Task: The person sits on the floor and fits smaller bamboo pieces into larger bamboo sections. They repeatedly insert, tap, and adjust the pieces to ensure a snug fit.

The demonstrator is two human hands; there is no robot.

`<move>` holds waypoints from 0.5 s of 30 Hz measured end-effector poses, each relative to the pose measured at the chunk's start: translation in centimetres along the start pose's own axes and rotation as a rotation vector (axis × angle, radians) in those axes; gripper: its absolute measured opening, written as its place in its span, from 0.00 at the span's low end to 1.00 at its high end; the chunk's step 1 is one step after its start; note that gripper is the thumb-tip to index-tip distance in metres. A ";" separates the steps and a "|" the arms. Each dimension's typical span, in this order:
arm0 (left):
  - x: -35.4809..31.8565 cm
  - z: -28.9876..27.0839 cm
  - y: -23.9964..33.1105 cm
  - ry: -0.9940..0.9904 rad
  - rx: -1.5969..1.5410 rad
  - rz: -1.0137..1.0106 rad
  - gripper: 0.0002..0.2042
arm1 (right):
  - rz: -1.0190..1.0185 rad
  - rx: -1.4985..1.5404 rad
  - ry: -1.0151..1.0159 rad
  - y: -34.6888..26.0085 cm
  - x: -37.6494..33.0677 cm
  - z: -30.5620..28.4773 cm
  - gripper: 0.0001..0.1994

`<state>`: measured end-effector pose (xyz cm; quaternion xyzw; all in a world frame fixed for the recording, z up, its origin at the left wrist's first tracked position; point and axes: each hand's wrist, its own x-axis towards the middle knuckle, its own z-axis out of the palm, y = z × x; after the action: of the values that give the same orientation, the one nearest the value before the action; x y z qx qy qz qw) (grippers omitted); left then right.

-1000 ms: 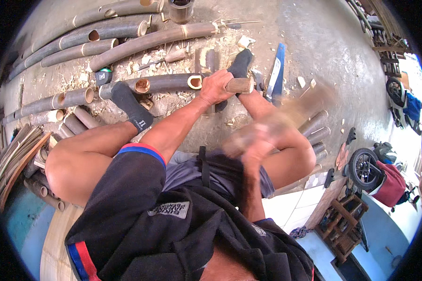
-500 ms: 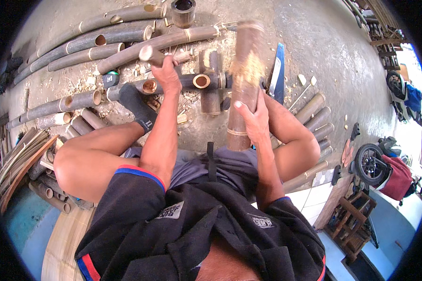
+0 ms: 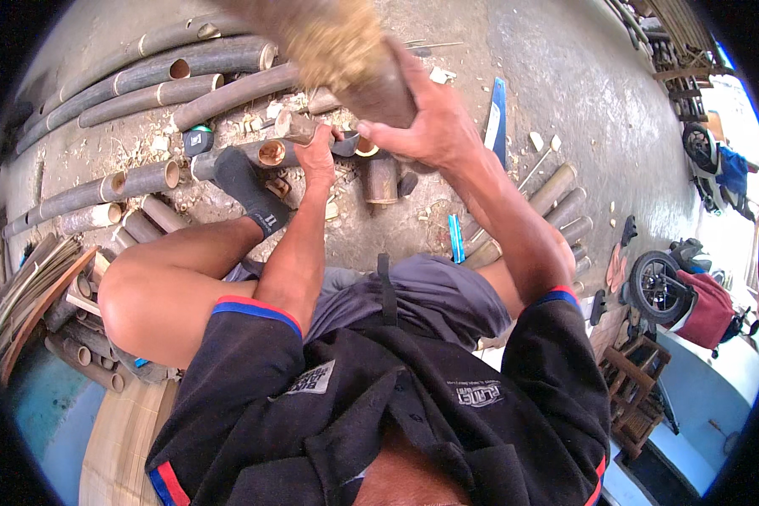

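My right hand grips the end of a short, thick bamboo length, raised and tilted up to the left, with a frayed yellow patch on its side. My left hand is closed round a chisel with a thick, round wooden handle. Its dark blade reaches right, to a pale-rimmed hole in the bamboo pole on the floor; whether it touches cannot be told. Another cut hole shows further left in that pole. A short bamboo block lies crosswise beneath it. The raised bamboo hides part of the work.
Several bamboo poles lie at the far left. A tape measure and my socked foot are beside the pole. A blue saw lies to the right, near cut bamboo pieces. Chips litter the concrete floor.
My right hand has swung the bamboo length up and left, from upright to slanting. My left hand has lowered the chisel toward the hole and slightly right.
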<state>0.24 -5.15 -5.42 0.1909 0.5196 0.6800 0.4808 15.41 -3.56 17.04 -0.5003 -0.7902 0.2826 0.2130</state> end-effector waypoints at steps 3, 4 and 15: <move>0.4 -1.7 -2.5 -0.059 -0.021 -0.022 0.05 | -0.175 -0.646 -0.269 2.0 1.7 1.0 0.45; 0.5 -1.6 -2.3 -0.097 -0.039 -0.037 0.06 | -0.155 -0.649 -0.263 2.6 1.9 1.1 0.45; 4.1 1.4 3.8 0.225 -0.371 -0.012 0.10 | 0.493 -0.710 0.056 21.7 -7.5 -2.9 0.44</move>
<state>-2.33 -0.87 -2.47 0.0190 0.4373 0.7782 0.4504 34.77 -2.33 4.50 -0.7238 -0.6892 0.0217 -0.0248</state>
